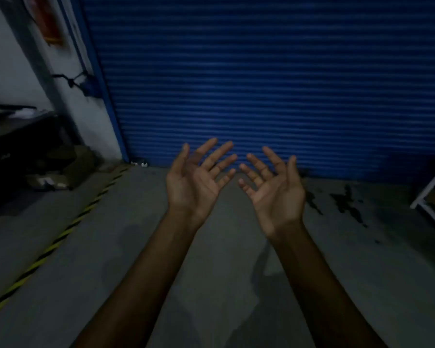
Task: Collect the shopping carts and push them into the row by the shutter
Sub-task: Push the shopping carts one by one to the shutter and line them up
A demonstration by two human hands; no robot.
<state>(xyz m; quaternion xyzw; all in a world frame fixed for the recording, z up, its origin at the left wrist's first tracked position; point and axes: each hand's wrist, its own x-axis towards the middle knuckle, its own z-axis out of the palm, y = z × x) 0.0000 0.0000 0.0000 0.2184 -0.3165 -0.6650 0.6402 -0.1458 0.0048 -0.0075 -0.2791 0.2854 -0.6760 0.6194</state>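
Left hand (pixel 196 182) and right hand (pixel 274 192) both empty, fingers spread palm-up before the blue roller shutter (pixel 261 84); no carts in view, but expect rigid, free-rolling frames, so grip the handlebar two-handed.

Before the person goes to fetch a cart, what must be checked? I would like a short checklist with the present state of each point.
1. Left hand free: ok, open, palm up, holding nothing.
2. Right hand free: ok, open and empty too.
3. Shutter down: ok, it reaches the floor.
4. Floor dry: cannot tell; dark stains lie near the shutter on the right.
5. Cart within view: not ok, none shows.
6. White frame at the right edge out of the way: cannot tell.
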